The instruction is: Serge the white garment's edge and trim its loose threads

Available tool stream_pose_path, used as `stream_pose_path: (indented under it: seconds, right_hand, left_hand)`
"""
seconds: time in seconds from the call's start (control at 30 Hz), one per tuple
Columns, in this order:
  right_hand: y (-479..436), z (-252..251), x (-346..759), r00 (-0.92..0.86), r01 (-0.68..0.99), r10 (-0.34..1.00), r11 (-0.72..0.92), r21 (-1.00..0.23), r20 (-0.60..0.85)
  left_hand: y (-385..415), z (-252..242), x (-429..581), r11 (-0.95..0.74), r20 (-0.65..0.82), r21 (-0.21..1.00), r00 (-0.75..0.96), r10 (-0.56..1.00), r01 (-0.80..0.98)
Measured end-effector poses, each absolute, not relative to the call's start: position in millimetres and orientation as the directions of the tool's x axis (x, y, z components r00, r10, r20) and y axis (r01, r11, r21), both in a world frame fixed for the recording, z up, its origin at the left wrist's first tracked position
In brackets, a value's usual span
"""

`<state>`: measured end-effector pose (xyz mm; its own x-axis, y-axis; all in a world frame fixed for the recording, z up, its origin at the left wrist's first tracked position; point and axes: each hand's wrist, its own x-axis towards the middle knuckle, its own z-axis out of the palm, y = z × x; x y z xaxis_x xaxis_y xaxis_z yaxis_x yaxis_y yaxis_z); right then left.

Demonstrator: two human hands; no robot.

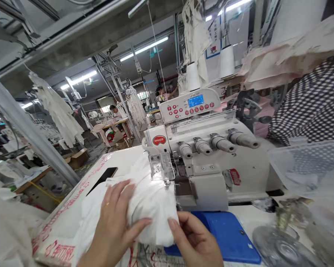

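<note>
A piece of white fabric [156,211] lies on the bed of an overlock sewing machine [211,174], its upper part running under the clear guard [161,167] by the needle area. My left hand [118,215] rests on the cloth with the fingers stretched out and the thumb apart, pressing it from above. At the cloth's near right edge, my right hand [196,237] pinches the fabric between thumb and index finger. The machine foot is mostly hidden behind the guard and cloth.
A black phone [102,180] lies left of the cloth. Below the machine sits a blue plate [228,235]. At right are a clear plastic bin [308,167] and a person in a checkered garment [311,100]. Thread cones [193,76] stand behind; a metal post [30,126] slants at left.
</note>
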<state>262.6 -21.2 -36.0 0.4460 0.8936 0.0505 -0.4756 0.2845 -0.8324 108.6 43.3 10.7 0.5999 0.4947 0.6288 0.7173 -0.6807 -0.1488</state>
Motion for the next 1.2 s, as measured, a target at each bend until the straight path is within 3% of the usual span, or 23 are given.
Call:
stream_pose_path:
  seconds: [0.07, 0.17, 0.23, 0.37, 0.53, 0.6, 0.67, 0.73, 0.77, 0.87, 1.0, 1.2]
  right_hand:
    - [-21, -35, 259, 0.452, -0.515, 0.891, 0.301, -0.802, 0.044]
    - [-21, -34, 253, 0.404, -0.647, 0.915, 0.284, -0.708, -0.002]
    - [-22, -34, 251, 0.312, -0.743, 0.949, 0.214, -0.634, -0.045]
    - [-24, -33, 255, 0.242, -0.807, 0.968, 0.160, -0.569, -0.071]
    - [-23, -33, 262, 0.303, -0.743, 0.951, 0.199, -0.639, -0.056]
    - [-21, -31, 263, 0.328, -0.717, 0.943, 0.217, -0.662, -0.047]
    - [-19, -28, 262, 0.370, -0.692, 0.928, 0.243, -0.680, -0.044]
    - [-18, -25, 260, 0.424, -0.668, 0.904, 0.273, -0.692, -0.052]
    - [-18, -24, 258, 0.450, -0.657, 0.891, 0.286, -0.697, -0.058]
    - [-19, -25, 253, 0.492, -0.627, 0.868, 0.298, -0.719, -0.069]
    - [-20, -28, 241, 0.474, -0.620, 0.880, 0.304, -0.723, -0.036]
    - [-19, -27, 221, 0.405, -0.742, 0.913, 0.303, -0.598, -0.040]
  left_hand:
    - [42, 0, 84, -0.635, 0.626, 0.103, 0.446, 0.640, 0.765]
    - [45, 11, 66, -0.481, 0.380, 0.634, 0.297, 0.876, 0.605]
    - [52, 33, 65, -0.321, 0.217, 0.799, 0.254, 0.943, 0.509]
    - [71, 69, 76, -0.398, 0.281, 0.710, 0.284, 0.917, 0.581]
    - [83, 79, 90, -0.290, 0.129, 0.810, 0.327, 0.936, 0.509]
    - [90, 86, 94, -0.449, 0.257, 0.619, 0.373, 0.891, 0.645]
    - [99, 95, 96, -0.619, 0.461, 0.222, 0.479, 0.747, 0.753]
    - [105, 100, 96, -0.639, 0.588, -0.097, 0.562, 0.582, 0.763]
    - [106, 99, 94, -0.630, 0.626, -0.147, 0.564, 0.538, 0.763]
    - [98, 76, 84, -0.623, 0.629, -0.020, 0.495, 0.600, 0.782]
    - [74, 32, 68, -0.573, 0.432, 0.218, 0.449, 0.782, 0.790]
    - [63, 38, 68, -0.402, 0.307, 0.752, 0.262, 0.915, 0.523]
